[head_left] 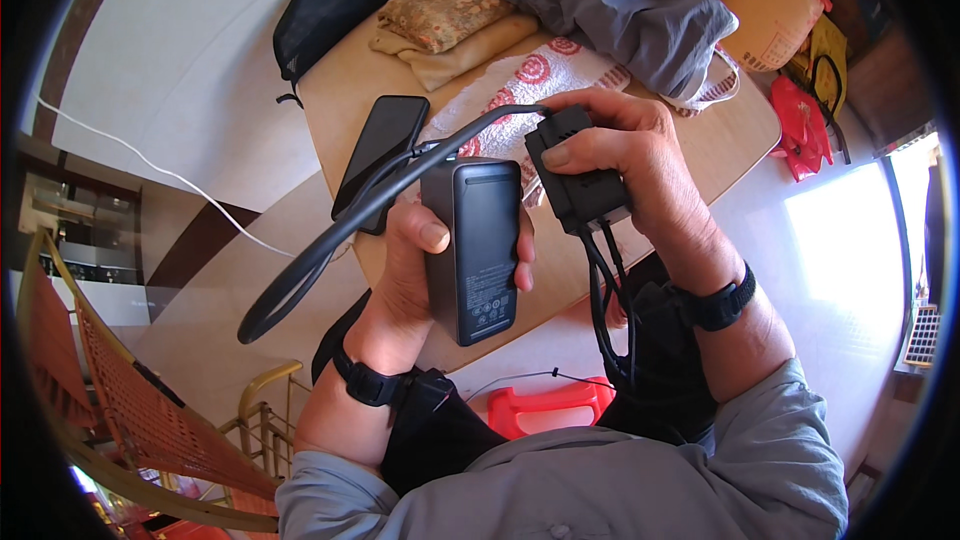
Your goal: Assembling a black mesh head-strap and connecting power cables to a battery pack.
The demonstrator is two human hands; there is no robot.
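A tall dark grey power bank stands upright in my left hand, thumb on its near face and fingertips round its right edge. My right hand grips a small black box with slots in its top, the thumb pressed across it. A thick black cable loops out to the left between the top of the power bank and the black box. Thinner black cables hang from the box's lower end toward my lap. Behind the power bank, a black smartphone lies on the table.
The wooden table bears a white cloth with red patterns, folded tan fabric, a black pouch and a grey garment. A red plastic stool is below. A woven chair stands left; a white cord trails across the floor.
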